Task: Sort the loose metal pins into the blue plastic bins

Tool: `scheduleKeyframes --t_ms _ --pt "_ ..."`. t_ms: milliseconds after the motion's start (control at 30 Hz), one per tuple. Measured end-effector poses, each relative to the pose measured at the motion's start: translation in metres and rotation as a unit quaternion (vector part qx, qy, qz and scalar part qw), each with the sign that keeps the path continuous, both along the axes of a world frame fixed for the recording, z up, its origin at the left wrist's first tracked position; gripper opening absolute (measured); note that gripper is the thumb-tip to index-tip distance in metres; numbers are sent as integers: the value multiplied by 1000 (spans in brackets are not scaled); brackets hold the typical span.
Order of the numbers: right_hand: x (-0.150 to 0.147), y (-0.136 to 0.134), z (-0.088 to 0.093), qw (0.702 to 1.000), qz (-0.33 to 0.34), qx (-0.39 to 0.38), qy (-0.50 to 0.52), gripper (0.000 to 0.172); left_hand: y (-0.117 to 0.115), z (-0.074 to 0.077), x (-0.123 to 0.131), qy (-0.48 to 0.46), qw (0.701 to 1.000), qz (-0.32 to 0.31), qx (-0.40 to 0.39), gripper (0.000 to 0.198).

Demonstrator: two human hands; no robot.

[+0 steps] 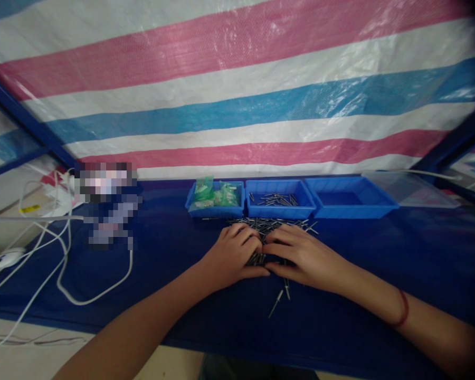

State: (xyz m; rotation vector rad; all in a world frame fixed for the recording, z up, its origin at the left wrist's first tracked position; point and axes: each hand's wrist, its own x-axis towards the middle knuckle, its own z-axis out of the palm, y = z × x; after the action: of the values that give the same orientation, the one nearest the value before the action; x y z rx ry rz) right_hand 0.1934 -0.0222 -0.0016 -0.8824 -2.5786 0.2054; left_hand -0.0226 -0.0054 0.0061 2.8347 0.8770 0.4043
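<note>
A heap of thin metal pins (269, 225) lies on the blue table cover (174, 274) in front of three blue bins. My left hand (233, 253) and my right hand (296, 254) rest side by side on the near part of the heap, fingers curled inward and cupped round a bundle of pins between them. Two stray pins (281, 295) lie just below my right hand. A red band circles my right wrist.
The left bin (216, 198) holds small green bags, the middle bin (279, 199) several pins, the right bin (350, 199) looks bare inside. A clear plastic lid (411, 189) lies at the far right. White cables (63, 253) loop across the left side. A striped tarp hangs behind.
</note>
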Motion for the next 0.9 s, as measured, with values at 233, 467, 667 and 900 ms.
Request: scheduleKeyframes --t_ms 233,467,667,900 --pt "-1 0 1 1000 -8 2 -5 9 3 1 -5 9 1000 -11 22 43" --pt "0 0 -1 1000 -10 3 0 11 1 10 -7 30 999 -18 12 30" --pt "-1 -1 0 1000 -15 -4 -10 7 0 11 -6 22 999 -23 8 16" --pt "-2 -1 3 999 -27 -20 -18 6 0 11 -7 32 999 -11 10 17"
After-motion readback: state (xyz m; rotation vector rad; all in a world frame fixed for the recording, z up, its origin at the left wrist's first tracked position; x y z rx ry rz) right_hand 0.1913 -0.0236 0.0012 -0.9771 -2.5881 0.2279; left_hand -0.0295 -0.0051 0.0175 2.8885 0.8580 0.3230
